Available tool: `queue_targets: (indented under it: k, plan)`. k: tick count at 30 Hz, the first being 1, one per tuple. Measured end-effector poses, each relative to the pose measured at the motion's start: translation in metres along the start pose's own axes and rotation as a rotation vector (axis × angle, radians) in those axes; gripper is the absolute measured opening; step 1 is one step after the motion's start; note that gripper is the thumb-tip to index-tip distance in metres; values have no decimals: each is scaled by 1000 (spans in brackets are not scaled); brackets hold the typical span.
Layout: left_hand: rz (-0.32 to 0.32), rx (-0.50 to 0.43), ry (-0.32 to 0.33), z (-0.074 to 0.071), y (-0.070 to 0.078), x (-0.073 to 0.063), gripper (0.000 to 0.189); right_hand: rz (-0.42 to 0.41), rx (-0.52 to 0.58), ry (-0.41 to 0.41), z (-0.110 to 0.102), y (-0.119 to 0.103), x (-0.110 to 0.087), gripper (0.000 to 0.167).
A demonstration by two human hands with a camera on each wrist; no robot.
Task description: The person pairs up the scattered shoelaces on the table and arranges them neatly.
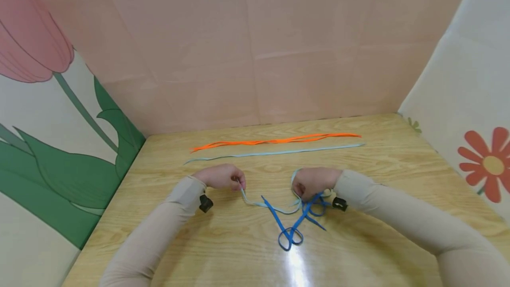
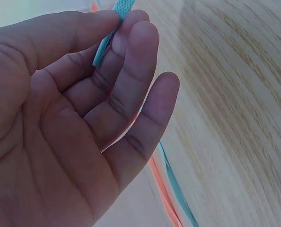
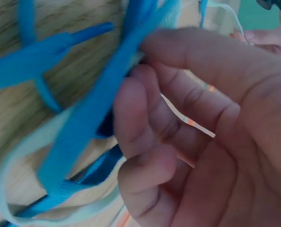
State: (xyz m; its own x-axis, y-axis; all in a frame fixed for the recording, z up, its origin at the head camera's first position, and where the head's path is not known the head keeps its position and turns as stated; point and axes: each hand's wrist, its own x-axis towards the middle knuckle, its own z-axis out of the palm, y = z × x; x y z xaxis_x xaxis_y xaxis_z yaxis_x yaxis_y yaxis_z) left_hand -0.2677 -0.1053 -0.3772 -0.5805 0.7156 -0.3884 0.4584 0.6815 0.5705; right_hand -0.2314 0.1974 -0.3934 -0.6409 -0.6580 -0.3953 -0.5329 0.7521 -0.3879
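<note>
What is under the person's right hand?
Blue shoelace strands and part of a light blue shoelace emerge from beneath the right hand, above the wooden table. How they cross directly underneath cannot be seen, because the hand covers them.

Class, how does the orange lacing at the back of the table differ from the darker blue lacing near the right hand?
Colour: the orange lacing is bright orange; the blue lacing is strong blue.
Pose: the orange lacing lies nearly straight; the blue lacing bends, crosses and loops.
Place: the orange lacing lies farther back; the blue lacing is by the right hand.
Shared: both are long and narrow.
</note>
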Motion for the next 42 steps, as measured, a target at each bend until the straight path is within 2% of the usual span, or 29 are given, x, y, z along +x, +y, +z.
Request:
queue_targets:
  k: [5, 9, 12, 15, 20, 25, 28, 30, 33, 36, 38, 42]
  plan:
    - [5, 9, 10, -2, 0, -1, 10, -37, 97, -16, -11, -1, -9, 18]
    - [-5, 1, 6, -3, -2, -2, 10, -107, 205, 36, -26, -2, -17, 9]
    - [-7, -1, 12, -4, -3, -3, 10, -163, 243, 112, -40, -2, -25, 12]
    - [1, -1, 27, -6, -4, -4, 9, -176, 288, 188, -55, -1, -35, 18]
    - [20, -40, 36, -14, -3, -9, 10, -189, 442, 308, -76, 5, -54, 19]
    - [35, -38, 85, -26, -2, -18, 9, -255, 607, 525, -93, 20, -73, 20]
    - [28, -45, 138, -34, -2, -25, 8, -320, 737, 669, -101, 29, -84, 18]
    - [32, -85, 161, -39, -2, -30, 8, -406, 861, 729, -105, 36, -90, 18]
    - [25, -121, 202, -46, -1, -36, 7, -565, 1033, 755, -108, 43, -97, 24]
    - [25, -121, 239, -51, 0, -42, 8, -647, 1100, 727, -109, 46, -101, 28]
    - [27, -112, 258, -53, 0, -44, 7, -601, 1060, 714, -108, 46, -101, 26]
    - [40, -122, 256, -52, -4, -43, 6, -371, 860, 657, -100, 37, -90, 19]
